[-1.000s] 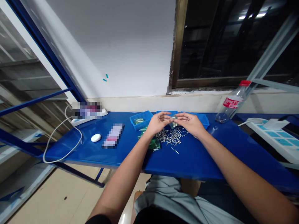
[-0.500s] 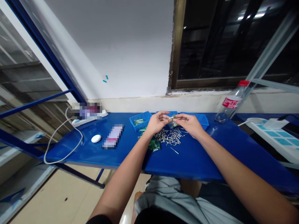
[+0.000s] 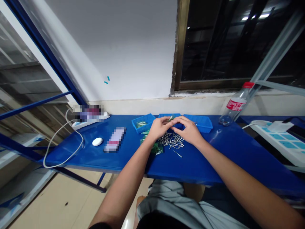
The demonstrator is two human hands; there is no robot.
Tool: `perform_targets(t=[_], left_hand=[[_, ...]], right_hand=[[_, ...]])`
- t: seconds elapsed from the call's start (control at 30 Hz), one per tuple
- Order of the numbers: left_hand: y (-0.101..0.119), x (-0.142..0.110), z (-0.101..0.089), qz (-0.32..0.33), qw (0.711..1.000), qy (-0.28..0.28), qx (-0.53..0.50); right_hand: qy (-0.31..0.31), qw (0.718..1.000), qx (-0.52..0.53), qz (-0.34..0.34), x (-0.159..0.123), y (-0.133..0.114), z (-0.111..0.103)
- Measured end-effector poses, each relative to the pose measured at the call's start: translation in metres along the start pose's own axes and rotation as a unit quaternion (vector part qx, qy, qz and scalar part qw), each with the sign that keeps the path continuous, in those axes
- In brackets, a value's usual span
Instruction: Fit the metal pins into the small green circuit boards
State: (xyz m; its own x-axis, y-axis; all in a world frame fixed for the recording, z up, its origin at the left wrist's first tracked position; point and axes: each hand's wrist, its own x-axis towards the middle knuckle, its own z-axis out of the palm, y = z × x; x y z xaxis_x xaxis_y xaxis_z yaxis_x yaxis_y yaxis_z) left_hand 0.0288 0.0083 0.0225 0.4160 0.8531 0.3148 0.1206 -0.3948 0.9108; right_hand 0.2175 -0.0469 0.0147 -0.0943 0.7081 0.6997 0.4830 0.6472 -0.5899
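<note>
Over the blue table, my left hand (image 3: 159, 128) pinches a small green-tinted plastic bag (image 3: 171, 118) that holds something pale. My right hand (image 3: 188, 129) meets it from the other side, its fingertips closed at the bag's edge and partly covering it. Just below my hands lies a heap of silvery pop rivets (image 3: 175, 142), with one loose rivet (image 3: 177, 154) nearer the table's front edge. More green plastic bags (image 3: 157, 148) lie beside the heap, partly under my left wrist.
Three blue bins stand along the back: a left bin (image 3: 143, 123) with small bags inside, a middle bin (image 3: 169, 115) behind my hands, and a right bin (image 3: 203, 124). A phone (image 3: 114, 140), white oval object (image 3: 97, 142), plastic bottle (image 3: 234, 105) and power strip (image 3: 281, 140) are also there.
My right hand has shifted left and its fingers now overlap my left fingertips. The small bag has moved slightly left and up, and is more covered.
</note>
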Motion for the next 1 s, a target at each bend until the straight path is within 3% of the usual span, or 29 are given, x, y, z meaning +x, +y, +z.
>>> perform_targets(t=[0.2,0.37,0.47,0.67,1.0], left_hand=[[-0.011,0.005,-0.001,-0.015,0.997,-0.030,-0.068],[-0.010,0.004,-0.001,-0.023,0.997,-0.037,-0.059],[-0.010,0.004,-0.002,-0.025,0.997,-0.020,-0.067],[-0.004,0.002,-0.002,-0.005,0.997,-0.053,-0.057],[0.005,-0.001,-0.001,-0.004,0.997,-0.054,-0.058]], right_hand=[[0.089,0.986,0.084,0.117,0.002,0.010,-0.006],[0.027,0.967,0.166,0.190,0.002,0.014,-0.007],[0.035,0.951,0.202,0.230,0.003,0.012,-0.005],[0.008,0.948,0.232,0.219,0.003,0.008,-0.005],[0.017,0.936,0.260,0.236,0.002,0.010,-0.003]])
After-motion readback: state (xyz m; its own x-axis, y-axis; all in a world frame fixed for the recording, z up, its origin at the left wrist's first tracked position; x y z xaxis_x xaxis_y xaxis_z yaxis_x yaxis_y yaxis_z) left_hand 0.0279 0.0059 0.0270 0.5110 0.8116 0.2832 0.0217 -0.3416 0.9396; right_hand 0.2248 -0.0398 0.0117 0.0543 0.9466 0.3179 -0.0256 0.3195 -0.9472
